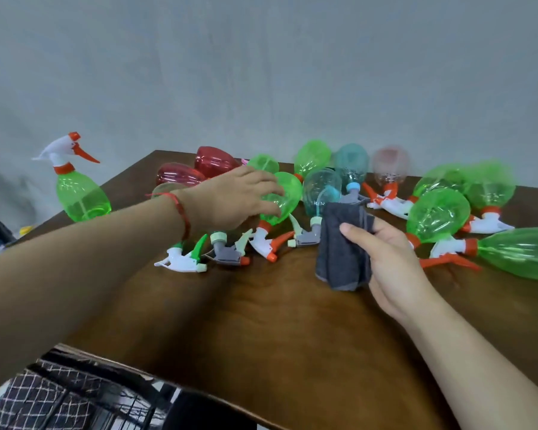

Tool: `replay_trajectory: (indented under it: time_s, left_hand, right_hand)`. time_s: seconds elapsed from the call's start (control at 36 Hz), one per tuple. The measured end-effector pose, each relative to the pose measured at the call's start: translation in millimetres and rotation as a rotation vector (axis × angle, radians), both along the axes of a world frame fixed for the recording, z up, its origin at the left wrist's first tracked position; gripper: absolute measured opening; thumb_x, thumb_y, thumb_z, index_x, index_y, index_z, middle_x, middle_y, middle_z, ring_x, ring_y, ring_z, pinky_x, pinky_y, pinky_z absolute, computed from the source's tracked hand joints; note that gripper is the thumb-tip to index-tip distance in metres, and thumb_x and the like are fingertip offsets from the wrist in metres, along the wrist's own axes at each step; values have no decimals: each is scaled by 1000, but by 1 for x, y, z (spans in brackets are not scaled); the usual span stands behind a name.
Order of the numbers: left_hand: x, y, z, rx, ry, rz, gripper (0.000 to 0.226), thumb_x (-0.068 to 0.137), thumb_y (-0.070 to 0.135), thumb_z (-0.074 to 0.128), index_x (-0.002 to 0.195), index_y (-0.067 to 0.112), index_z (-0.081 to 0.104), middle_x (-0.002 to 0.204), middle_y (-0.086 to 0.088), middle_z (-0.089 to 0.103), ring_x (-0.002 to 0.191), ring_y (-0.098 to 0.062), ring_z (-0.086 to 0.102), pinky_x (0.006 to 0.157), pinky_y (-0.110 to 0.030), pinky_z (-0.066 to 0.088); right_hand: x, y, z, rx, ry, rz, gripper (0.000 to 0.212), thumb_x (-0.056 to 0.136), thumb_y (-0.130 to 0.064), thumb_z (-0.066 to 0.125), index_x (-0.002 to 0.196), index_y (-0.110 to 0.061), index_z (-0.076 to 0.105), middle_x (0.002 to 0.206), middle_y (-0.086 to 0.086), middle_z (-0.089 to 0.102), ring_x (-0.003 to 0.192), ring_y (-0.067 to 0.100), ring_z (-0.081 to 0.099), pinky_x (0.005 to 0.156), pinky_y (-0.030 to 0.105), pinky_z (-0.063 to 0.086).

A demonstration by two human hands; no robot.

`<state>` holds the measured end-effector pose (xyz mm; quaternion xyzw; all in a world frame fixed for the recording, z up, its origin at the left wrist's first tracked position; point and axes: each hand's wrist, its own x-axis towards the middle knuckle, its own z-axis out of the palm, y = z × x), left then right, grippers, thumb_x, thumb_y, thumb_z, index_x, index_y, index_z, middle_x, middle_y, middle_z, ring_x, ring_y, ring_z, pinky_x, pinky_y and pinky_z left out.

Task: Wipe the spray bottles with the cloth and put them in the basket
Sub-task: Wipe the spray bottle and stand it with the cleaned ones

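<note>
Left hand [230,197] was spread wide over lying green spray bottle [284,193], contact unclear. Right hand [392,262] pinched folded grey cloth [342,252] above brown table [261,311], other bottles [438,212] near.

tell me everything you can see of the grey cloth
The grey cloth is dark charcoal, soft woven fabric by the look, bunched into loose vertical folds with a paler stitched hem along its lower edge. The right hand pinches it, thumb across the front, fingers behind. It hangs above the brown table, in front of a grey sprayer. Whether its bottom edge touches the table cannot be told.
</note>
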<state>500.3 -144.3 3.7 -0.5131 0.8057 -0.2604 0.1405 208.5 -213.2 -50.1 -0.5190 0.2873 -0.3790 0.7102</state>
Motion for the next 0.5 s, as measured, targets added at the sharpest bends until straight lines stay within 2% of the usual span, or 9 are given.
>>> replay_trajectory:
  time_s: [0.08, 0.17, 0.22, 0.28, 0.33, 0.39, 0.44, 0.5]
  left_hand:
    - [0, -16, 4, 109, -184, -206, 61, 78, -2, 74, 130, 28, 72, 155, -10, 56, 150, -36, 46, 122, -54, 35]
    - [-3, -28, 5, 201, -311, -306, 55, 74, -1, 80, 121, 27, 77, 149, -10, 61, 146, -35, 49, 121, -51, 38]
    - [-4, -34, 6, 243, -348, -338, 53, 70, -1, 86, 114, 26, 79, 142, -9, 65, 142, -35, 54, 120, -50, 39]
    - [-5, -38, 6, 245, -319, -369, 55, 68, -1, 90, 115, 25, 79, 137, -9, 67, 138, -35, 57, 119, -51, 42]
    - [0, -41, 5, 164, -191, -402, 45, 79, 4, 87, 119, 23, 77, 134, -8, 68, 134, -34, 58, 117, -52, 45]
    - [7, -42, 5, 54, 84, -369, 23, 95, 17, 78, 117, 22, 77, 130, -5, 68, 128, -32, 59, 110, -51, 48]
    - [8, -40, 7, -50, 459, -204, 16, 99, 29, 77, 115, 26, 79, 125, 1, 70, 120, -26, 60, 106, -44, 47]
    - [4, -34, 7, -129, 850, 40, 22, 94, 36, 83, 116, 35, 81, 121, 9, 72, 116, -11, 59, 107, -33, 43]
  right_hand:
    - [-1, -4, 1, -11, -12, -12, 21, 98, -17, 68, 118, -17, 77, 118, 14, 78, 114, 37, 73, 99, 71, 53]
    - [-4, -8, 2, -13, -21, -34, 21, 99, -18, 69, 117, -19, 77, 118, 13, 78, 114, 36, 73, 100, 68, 54]
    - [-6, -10, 2, -16, -23, -42, 21, 99, -19, 69, 119, -19, 77, 118, 10, 78, 113, 33, 73, 99, 63, 57]
    - [-8, -12, 3, -13, -38, -45, 22, 101, -17, 66, 121, -16, 75, 114, 9, 79, 108, 29, 76, 88, 52, 64]
    - [-9, -12, 7, 9, -86, -44, 22, 103, -11, 62, 123, -10, 72, 106, 9, 81, 95, 24, 79, 70, 37, 64]
    - [-12, -14, 10, 38, -120, -55, 22, 104, -7, 59, 122, -7, 71, 102, 8, 81, 88, 21, 79, 62, 34, 63]
    - [-14, -16, 12, 51, -150, -75, 21, 105, -6, 58, 119, -10, 72, 102, 7, 81, 91, 22, 79, 66, 39, 65]
    - [-14, -19, 13, 53, -158, -100, 21, 104, -7, 59, 118, -12, 73, 108, 7, 81, 100, 25, 78, 77, 44, 66]
